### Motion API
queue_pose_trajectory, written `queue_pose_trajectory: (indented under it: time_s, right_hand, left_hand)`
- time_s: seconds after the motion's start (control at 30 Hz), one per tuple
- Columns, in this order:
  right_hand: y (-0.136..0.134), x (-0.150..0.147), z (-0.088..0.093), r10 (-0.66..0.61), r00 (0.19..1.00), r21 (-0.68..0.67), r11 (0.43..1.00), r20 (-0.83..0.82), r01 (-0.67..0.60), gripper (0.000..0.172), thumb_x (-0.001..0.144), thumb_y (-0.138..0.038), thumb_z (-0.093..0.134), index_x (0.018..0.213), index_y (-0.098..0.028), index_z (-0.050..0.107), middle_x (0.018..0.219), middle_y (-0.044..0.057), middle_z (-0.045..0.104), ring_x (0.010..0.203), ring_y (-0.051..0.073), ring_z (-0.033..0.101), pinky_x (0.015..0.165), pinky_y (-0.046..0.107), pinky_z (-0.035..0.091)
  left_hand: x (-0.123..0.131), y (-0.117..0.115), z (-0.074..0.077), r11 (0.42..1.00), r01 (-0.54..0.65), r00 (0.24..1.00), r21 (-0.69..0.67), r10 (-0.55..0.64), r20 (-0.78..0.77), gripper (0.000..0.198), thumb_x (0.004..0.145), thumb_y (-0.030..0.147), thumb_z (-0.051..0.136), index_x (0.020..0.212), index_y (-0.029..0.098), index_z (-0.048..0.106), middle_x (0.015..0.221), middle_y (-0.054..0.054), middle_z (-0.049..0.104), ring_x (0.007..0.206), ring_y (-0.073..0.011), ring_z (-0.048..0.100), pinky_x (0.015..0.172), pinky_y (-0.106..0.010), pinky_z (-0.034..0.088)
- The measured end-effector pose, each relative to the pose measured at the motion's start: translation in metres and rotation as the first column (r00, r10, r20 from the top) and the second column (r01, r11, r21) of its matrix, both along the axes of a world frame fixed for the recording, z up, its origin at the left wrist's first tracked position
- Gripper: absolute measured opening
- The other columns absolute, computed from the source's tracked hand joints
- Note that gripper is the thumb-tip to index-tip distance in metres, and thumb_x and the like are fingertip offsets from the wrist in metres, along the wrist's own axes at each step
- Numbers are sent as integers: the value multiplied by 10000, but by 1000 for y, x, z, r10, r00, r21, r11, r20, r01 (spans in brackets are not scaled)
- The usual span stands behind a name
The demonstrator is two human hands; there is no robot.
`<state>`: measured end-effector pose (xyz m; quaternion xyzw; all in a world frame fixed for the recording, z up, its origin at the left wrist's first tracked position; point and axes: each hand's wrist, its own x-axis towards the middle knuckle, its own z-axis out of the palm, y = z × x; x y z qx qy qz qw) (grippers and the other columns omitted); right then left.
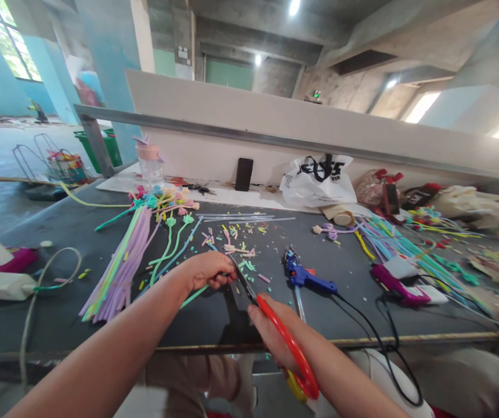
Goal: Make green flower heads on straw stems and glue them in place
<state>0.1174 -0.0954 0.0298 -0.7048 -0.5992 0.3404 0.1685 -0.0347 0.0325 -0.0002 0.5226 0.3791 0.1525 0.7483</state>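
My left hand [215,270] is closed above the dark table [345,249], its fingers pinched together near the tips of the scissors. A green stem [195,296] shows below this hand; whether the fingers hold it is hard to tell. My right hand [273,331] grips the scissors [282,334], which have a red handle and a yellow one, blades pointing up and left toward my left hand. Cut pink, yellow and green bits [247,266] lie scattered beyond the hands. A bundle of purple and green stems [121,267] lies to the left.
A blue glue gun [313,280] with a black cable lies at right of centre. Behind stand a phone [244,174], a bottle [149,165] and a white bag [319,183]. Power strips [401,284] with cables sit toward both sides. Clear sticks [249,217] lie at the back.
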Motion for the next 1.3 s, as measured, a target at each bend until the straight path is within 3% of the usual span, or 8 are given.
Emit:
queue_pose_trajectory:
  time_s: [0.17, 0.4, 0.67, 0.83, 1.03, 1.3]
  right_hand:
    - [3, 4, -6, -12, 994, -1, 1000, 109, 12, 192, 822, -292, 430, 656, -202, 463, 604, -33, 506, 585, 126, 480, 539, 222, 325]
    - [2, 6, -4, -35, 999, -60, 998, -25, 34, 175, 830, -274, 368, 672, -214, 415, 501, -65, 434, 467, 105, 452, 476, 209, 327]
    - [-9, 4, 9, 18, 981, -222, 973, -194, -62, 182, 882, -376, 299, 780, -234, 351, 461, -95, 420, 311, 83, 420, 327, 172, 327]
    - [-5, -1, 5, -3, 996, -242, 970, -94, -20, 166, 876, -365, 342, 770, -238, 346, 480, -99, 398, 282, 69, 379, 275, 159, 297]
    - [-2, 3, -8, -65, 985, -195, 980, -159, 34, 206, 888, -404, 290, 780, -236, 344, 508, -89, 405, 279, 69, 392, 258, 156, 316]
    - [-2, -4, 7, 4, 995, -272, 962, -98, -31, 180, 888, -367, 313, 769, -235, 339, 528, -78, 446, 285, 76, 412, 287, 180, 346]
  left_hand:
    - [4, 1, -5, 999, 11, 1000, -31, -10, 4, 61, 571, 146, 587, 599, 112, 545, 527, 12, 505, 371, -14, 294, 353, -135, 167]
    - [-1, -5, 1, 1000, -7, 999, -11, 8, 46, 134, 595, 210, 637, 612, 92, 578, 524, 16, 484, 406, -21, 313, 376, -141, 162]
    - [-10, -7, 3, 999, -37, 994, 36, 34, 103, 133, 598, 204, 635, 608, 83, 581, 632, -28, 540, 476, -39, 376, 390, -156, 175]
    - [-9, -6, 0, 999, -32, 995, 42, 28, 92, 109, 594, 188, 619, 598, 90, 571, 607, -22, 539, 463, -46, 384, 382, -162, 190]
    - [-17, -7, -1, 999, -13, 998, 35, 11, 62, 142, 633, 221, 624, 610, 97, 558, 583, -21, 537, 438, -42, 375, 367, -156, 191]
    - [-16, -4, -2, 999, 6, 999, 50, -8, 39, 206, 671, 291, 646, 680, 130, 517, 592, 5, 536, 388, -17, 329, 362, -137, 184]
